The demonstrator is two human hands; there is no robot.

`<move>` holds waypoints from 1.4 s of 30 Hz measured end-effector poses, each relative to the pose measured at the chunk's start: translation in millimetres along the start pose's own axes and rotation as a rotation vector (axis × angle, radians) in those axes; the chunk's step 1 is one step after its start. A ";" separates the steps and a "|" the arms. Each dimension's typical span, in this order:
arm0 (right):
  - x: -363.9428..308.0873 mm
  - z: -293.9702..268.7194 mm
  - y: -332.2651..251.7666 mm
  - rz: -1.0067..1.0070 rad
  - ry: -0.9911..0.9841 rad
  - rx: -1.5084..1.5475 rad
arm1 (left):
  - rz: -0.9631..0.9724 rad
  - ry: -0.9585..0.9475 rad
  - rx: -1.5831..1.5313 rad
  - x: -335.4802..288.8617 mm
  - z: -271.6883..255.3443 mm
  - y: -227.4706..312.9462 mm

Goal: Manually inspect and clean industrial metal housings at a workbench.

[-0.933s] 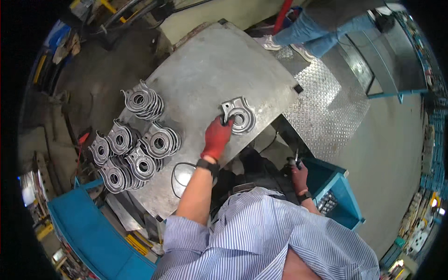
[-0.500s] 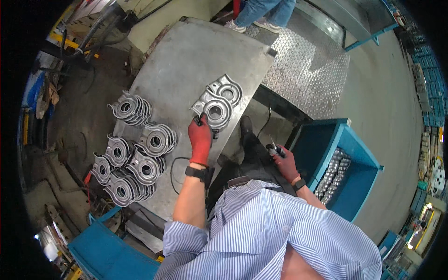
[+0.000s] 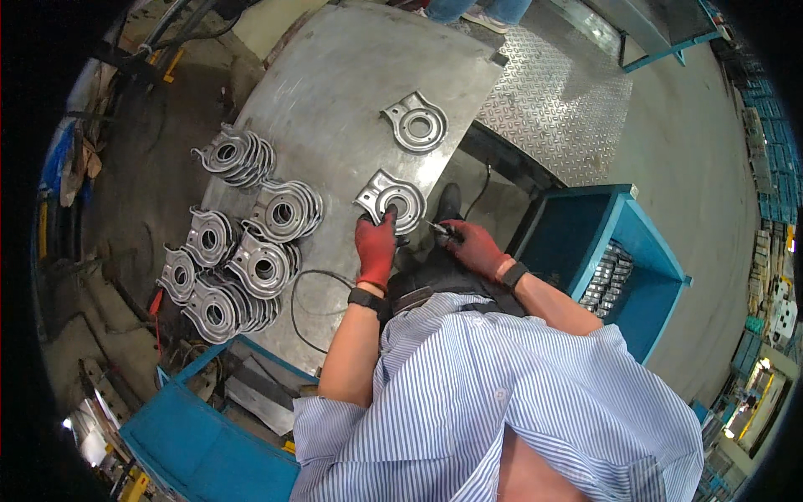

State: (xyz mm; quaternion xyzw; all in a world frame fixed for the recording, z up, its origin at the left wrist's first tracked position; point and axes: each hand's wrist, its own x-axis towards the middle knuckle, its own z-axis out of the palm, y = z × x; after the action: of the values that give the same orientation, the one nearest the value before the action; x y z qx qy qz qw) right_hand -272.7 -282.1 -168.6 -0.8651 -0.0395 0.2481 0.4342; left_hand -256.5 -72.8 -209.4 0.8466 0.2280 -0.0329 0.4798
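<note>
My left hand, in a red glove with dark fingertips, grips the near edge of a pressed metal bracket with a round centre hole. The bracket lies at the right edge of the metal table, and my thumb or a finger reaches over its ring. In my right hand, gloved the same way, is a small hand tool with a thin tip. Its tip points toward the bracket, a short way off its ring. Farther up the table, a second like bracket lies flat by itself.
Several overlapping stacks of like brackets cover the table's left side. A black cable curves over the near part. A blue bin holding metal parts stands at right; another blue bin is at lower left. A person's legs show beyond.
The two brackets, which overlapped before, now lie apart, one farther up the table. My right hand has brought the tool up and left to the held bracket. The view has shifted a little.
</note>
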 end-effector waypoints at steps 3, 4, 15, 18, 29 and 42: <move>8.9 6.1 5.1 -0.076 -0.032 -0.089 | -0.061 -0.004 0.149 6.7 6.9 -15.1; 9.4 7.8 7.6 -0.082 -0.023 -0.108 | -0.079 -0.008 0.198 8.5 9.4 -17.7; 11.6 18.9 24.6 -0.175 0.067 -0.227 | -0.057 0.067 0.162 0.9 8.0 4.9; 11.7 21.8 23.5 -0.200 0.119 -0.235 | -0.019 0.093 0.273 1.0 9.5 -2.3; 17.0 20.6 19.3 -0.102 0.048 -0.212 | -0.100 0.058 0.239 5.4 11.5 -6.3; 17.7 28.4 33.1 -0.147 0.069 -0.255 | -0.114 0.072 0.329 3.7 9.2 1.8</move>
State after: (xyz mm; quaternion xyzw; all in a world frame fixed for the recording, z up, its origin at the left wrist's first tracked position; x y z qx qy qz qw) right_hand -275.3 -276.7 -215.3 -0.9160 -0.1190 0.1789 0.3388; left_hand -250.9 -79.8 -213.8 0.9000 0.2841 -0.0667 0.3237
